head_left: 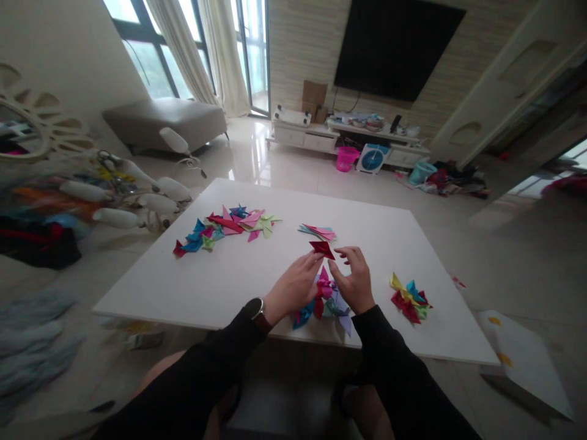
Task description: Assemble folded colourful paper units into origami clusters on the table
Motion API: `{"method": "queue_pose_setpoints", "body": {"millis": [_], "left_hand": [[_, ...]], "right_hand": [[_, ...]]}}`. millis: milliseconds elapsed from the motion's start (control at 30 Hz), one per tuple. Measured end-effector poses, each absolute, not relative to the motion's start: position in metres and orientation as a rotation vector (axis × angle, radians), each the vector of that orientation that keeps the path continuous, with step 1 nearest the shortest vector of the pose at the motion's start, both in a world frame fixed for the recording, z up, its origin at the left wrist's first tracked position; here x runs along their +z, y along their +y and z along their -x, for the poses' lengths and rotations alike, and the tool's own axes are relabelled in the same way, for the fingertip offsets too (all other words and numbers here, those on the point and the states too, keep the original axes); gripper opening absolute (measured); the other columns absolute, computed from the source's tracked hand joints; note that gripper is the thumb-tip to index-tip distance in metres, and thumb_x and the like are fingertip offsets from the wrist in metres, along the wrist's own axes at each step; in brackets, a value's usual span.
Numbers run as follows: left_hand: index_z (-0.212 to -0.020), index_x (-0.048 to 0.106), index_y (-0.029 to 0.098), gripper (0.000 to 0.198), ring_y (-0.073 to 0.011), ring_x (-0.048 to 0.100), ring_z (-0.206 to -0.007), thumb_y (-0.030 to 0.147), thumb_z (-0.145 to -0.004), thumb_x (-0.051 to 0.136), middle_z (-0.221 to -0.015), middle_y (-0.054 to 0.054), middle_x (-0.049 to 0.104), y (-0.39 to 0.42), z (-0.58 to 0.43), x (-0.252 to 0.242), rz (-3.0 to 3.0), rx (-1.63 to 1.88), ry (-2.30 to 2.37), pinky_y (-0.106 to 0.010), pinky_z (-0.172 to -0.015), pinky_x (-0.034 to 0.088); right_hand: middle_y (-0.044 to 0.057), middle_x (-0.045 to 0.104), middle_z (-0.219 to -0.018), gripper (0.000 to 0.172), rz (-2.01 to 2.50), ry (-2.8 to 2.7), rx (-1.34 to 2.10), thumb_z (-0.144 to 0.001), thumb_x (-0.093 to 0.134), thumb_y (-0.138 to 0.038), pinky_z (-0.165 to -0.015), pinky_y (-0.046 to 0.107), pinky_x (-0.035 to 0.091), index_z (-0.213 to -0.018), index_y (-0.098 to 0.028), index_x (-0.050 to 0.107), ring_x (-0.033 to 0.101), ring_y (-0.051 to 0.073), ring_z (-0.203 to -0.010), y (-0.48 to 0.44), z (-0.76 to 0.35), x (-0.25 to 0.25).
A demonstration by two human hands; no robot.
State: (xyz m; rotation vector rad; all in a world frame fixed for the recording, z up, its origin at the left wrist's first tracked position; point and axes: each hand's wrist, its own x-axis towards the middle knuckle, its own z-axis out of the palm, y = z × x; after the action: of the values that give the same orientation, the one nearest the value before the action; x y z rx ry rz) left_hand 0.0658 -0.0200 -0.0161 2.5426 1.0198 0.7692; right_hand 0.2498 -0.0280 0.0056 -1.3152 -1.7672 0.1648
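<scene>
Head view, one entry per item.

1. White rectangular table (238, 275): stands on a glossy pale tiled floor and bears all the paper listed below.
2. Red folded paper piece (322, 248): pointed shape, raised just above the tabletop near the table's middle, between the two hands.
3. Left hand (296, 284): fingers drawn narrow, their tips closed on the lower left edge of the red folded paper piece. Dark wristwatch (257, 307) at the wrist, black sleeve behind it.
4. Right hand (353, 284): fingers half curled, thumb and forefinger tips just beside the piece's right corner; whether they grip it cannot be told. Black sleeve as well.
5. Mixed heap of folded papers (326, 300): pink, purple, blue and red, lying under and between the wrists at the near table edge.
6. Small stack of pink and green folded triangles (317, 231): just beyond the raised piece.
7. Long scatter of coloured folded shapes (224, 227): blue, red, pink and green, on the table's left part, well apart from the hands.
8. Bunch of red, yellow and blue folded pieces (408, 299): on the right of the table, near the right hand.
9. Room beyond: dark wall-mounted television (397, 46), pink plastic bucket (346, 157), grey upholstered bench (169, 122) by the curtained windows.
</scene>
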Motion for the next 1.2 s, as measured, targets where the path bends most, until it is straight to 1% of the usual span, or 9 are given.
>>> {"method": "queue_pose_setpoints", "body": {"millis": [133, 300, 433, 533, 667, 833, 933, 1100, 1200], "left_hand": [[-0.147, 0.039, 0.008, 0.064, -0.031, 0.03, -0.152, 0.011, -0.084, 0.052, -0.155, -0.019, 0.044, -0.024, -0.078, -0.021, -2.648, 0.727, 0.971, -0.048, -0.126, 0.029], [-0.147, 0.039, 0.007, 0.061, -0.0309, 0.027, -0.154, 0.012, -0.088, 0.05, -0.156, -0.02, 0.043, -0.029, -0.08, -0.026, -2.718, 0.679, 0.937, -0.048, -0.125, 0.03], [-0.151, 0.033, 0.008, 0.068, -0.0303, 0.027, -0.155, 0.01, -0.085, 0.051, -0.156, -0.02, 0.043, -0.032, -0.082, -0.03, -2.711, 0.69, 0.931, -0.048, -0.126, 0.03], [-0.151, 0.034, 0.011, 0.068, -0.0307, 0.031, -0.153, 0.008, -0.084, 0.051, -0.155, -0.019, 0.044, -0.034, -0.082, -0.03, -2.69, 0.686, 0.903, -0.049, -0.125, 0.031], [-0.138, 0.048, 0.016, 0.055, -0.0303, 0.045, -0.142, 0.006, -0.084, 0.052, -0.153, -0.017, 0.044, -0.035, -0.079, -0.021, -2.592, 0.718, 0.856, -0.047, -0.118, 0.041], [-0.118, 0.057, 0.02, 0.034, -0.0244, 0.062, -0.118, 0.01, -0.086, 0.055, -0.133, -0.012, 0.055, -0.028, -0.077, -0.023, -2.091, 1.044, 0.991, -0.041, -0.097, 0.056], [-0.11, 0.057, 0.018, 0.024, -0.0207, 0.068, -0.101, 0.016, -0.085, 0.059, -0.119, -0.011, 0.061, -0.019, -0.078, -0.032, -1.572, 1.107, 1.076, -0.035, -0.082, 0.058], [-0.112, 0.062, 0.016, 0.032, -0.0232, 0.069, -0.103, 0.031, -0.085, 0.069, -0.121, -0.013, 0.066, -0.008, -0.082, -0.036, -1.092, 1.051, 0.931, -0.037, -0.085, 0.057], [-0.114, 0.063, 0.016, 0.039, -0.0229, 0.069, -0.103, 0.036, -0.082, 0.075, -0.12, -0.014, 0.067, -0.006, -0.084, -0.033, -0.997, 1.044, 0.853, -0.038, -0.085, 0.057]], "right_hand": [[0.007, 0.063, -0.103, 0.025, 1.347, -1.752, 0.148, -0.091, 0.062, -0.022, -0.078, 0.038, 0.052, -0.115, -0.021, 0.064, 0.061, 0.023, -0.092, -0.027, -0.254, 0.0], [0.006, 0.063, -0.096, 0.013, 1.387, -1.743, 0.174, -0.088, 0.063, -0.018, -0.077, 0.037, 0.051, -0.1, -0.021, 0.066, 0.061, 0.023, -0.092, -0.031, -0.259, -0.005], [0.006, 0.063, -0.097, 0.01, 1.408, -1.733, 0.21, -0.087, 0.064, -0.018, -0.075, 0.035, 0.05, -0.096, -0.022, 0.066, 0.061, 0.023, -0.093, -0.032, -0.261, -0.008], [0.006, 0.063, -0.095, 0.008, 1.432, -1.709, 0.231, -0.087, 0.063, -0.018, -0.074, 0.034, 0.05, -0.094, -0.021, 0.067, 0.061, 0.023, -0.091, -0.031, -0.262, -0.008], [0.005, 0.063, -0.091, 0.006, 1.439, -1.667, 0.259, -0.087, 0.061, -0.018, -0.074, 0.034, 0.049, -0.086, -0.022, 0.067, 0.06, 0.021, -0.088, -0.03, -0.261, -0.006], [0.004, 0.063, -0.091, 0.007, 1.434, -1.492, 0.415, -0.086, 0.065, -0.026, -0.068, 0.031, 0.048, -0.084, -0.021, 0.069, 0.062, 0.02, -0.085, -0.029, -0.26, -0.013], [0.005, 0.065, -0.09, 0.014, 1.441, -1.321, 0.626, -0.083, 0.071, -0.035, -0.064, 0.03, 0.048, -0.082, -0.02, 0.071, 0.063, 0.02, -0.082, -0.026, -0.257, -0.026], [0.003, 0.07, -0.081, 0.024, 1.327, -1.056, 0.953, -0.074, 0.081, -0.042, -0.075, 0.036, 0.055, -0.08, -0.02, 0.073, 0.067, 0.021, -0.079, -0.019, -0.249, -0.039], [0.002, 0.071, -0.075, 0.025, 1.259, -0.965, 1.082, -0.071, 0.084, -0.04, -0.076, 0.038, 0.056, -0.079, -0.019, 0.072, 0.069, 0.021, -0.074, -0.016, -0.243, -0.038]]}}
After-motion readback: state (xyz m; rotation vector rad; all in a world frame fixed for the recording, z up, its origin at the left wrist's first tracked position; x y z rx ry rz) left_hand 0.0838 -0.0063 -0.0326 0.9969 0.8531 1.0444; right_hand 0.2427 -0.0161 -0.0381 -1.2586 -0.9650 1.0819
